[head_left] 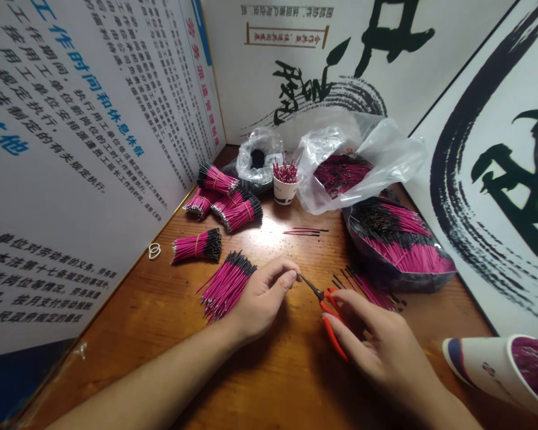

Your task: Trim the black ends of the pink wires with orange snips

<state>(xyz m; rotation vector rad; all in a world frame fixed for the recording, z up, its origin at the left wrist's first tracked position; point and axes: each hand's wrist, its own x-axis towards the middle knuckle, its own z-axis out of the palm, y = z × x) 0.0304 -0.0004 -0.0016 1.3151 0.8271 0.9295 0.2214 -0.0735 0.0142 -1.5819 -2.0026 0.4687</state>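
Observation:
Orange-handled pliers [333, 322] with a dark, narrow tip are held in my right hand [379, 334], thumb and fingers around the handles. Their tip points up and left and meets the fingertips of my left hand [269, 292]. The left fingers are pinched together; what they hold is too small or hidden to name. Beside that hand lies a loose pile of pink wires with black ends [228, 286]. More loose wires [370, 288] lie just beyond my right hand.
Banded pink bundles [197, 245] lie at the left and back left. A paper cup of wires [286, 192] stands at the back, near plastic bags [358, 161]. An open bag of wires [403, 245] is at the right. Another cup [484, 364] lies tipped at front right. Printed panels [94, 149] enclose the table.

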